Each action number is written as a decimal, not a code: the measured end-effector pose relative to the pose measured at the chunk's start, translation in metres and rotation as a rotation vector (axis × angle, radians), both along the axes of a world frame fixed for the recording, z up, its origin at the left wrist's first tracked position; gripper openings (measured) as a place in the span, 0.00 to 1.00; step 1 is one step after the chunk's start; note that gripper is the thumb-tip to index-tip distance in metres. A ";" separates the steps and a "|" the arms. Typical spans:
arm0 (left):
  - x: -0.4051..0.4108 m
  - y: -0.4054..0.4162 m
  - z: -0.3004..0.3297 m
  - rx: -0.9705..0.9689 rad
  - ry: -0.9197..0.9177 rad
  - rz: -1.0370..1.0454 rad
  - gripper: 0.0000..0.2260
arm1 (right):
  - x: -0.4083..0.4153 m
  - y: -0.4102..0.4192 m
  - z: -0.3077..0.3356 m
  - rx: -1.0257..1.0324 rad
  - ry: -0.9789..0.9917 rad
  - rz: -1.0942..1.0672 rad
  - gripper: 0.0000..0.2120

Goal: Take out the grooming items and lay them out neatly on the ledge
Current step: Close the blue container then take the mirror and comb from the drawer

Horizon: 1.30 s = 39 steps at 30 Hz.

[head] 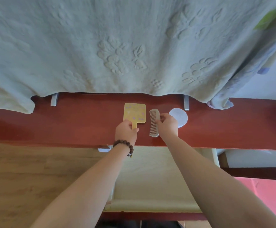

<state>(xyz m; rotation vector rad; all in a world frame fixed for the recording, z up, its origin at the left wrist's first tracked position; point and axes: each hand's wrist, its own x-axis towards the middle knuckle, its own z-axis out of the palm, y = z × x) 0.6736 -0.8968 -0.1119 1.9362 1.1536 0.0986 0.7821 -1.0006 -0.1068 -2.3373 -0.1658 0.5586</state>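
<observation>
Fingers of my left hand pinch the mirror handle, my right hand pinches the comb, and with the round pad already flat on the ledge, I judge only straightening remains (nothing else visible to unpack).

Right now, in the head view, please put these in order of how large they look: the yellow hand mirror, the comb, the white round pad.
1. yellow hand mirror, largest.
2. comb and white round pad: about alike. The comb is longer but narrow, and the right hand covers part of both, so I do not rank them.
</observation>
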 end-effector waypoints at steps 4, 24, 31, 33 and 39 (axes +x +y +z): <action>0.009 -0.011 0.001 0.093 0.031 -0.115 0.09 | 0.007 -0.012 -0.001 -0.042 -0.041 -0.023 0.09; -0.043 -0.058 0.009 0.293 0.002 -0.189 0.16 | -0.026 -0.078 0.013 0.100 -0.157 0.192 0.08; -0.120 -0.105 -0.001 0.438 0.087 -0.215 0.20 | -0.096 -0.155 -0.009 0.032 -0.162 0.268 0.15; -0.143 -0.120 -0.008 0.513 0.135 -0.243 0.24 | -0.122 -0.176 -0.015 -0.015 -0.189 0.275 0.20; -0.211 -0.163 -0.026 0.502 0.335 -0.314 0.43 | -0.203 -0.228 -0.033 -0.199 -0.304 0.145 0.41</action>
